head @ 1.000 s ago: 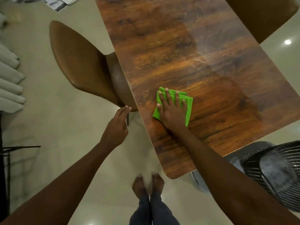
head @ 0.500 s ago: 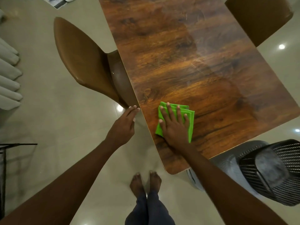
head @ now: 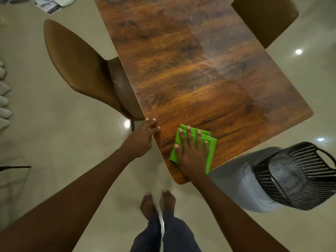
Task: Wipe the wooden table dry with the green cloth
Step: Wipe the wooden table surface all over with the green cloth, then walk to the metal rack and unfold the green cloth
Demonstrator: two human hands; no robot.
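Note:
The wooden table (head: 190, 70) runs from the top of the view down to a rounded near corner. A folded green cloth (head: 211, 148) lies flat near that corner. My right hand (head: 191, 153) presses on the cloth with fingers spread, covering most of it. My left hand (head: 143, 137) rests its fingertips on the table's left edge, just left of the cloth, holding nothing. A dull, hazy patch shows on the table's right half.
A brown chair (head: 78, 70) is tucked against the table's left side, another brown chair (head: 263, 19) at the far right. A black mesh basket (head: 300, 175) stands on the floor right of the near corner. Papers (head: 52, 4) lie on the floor top left. My bare feet (head: 158, 202) stand below the corner.
My right hand has slid the cloth toward the table's near corner. My left hand has moved from the air beside the chair onto the table's left edge.

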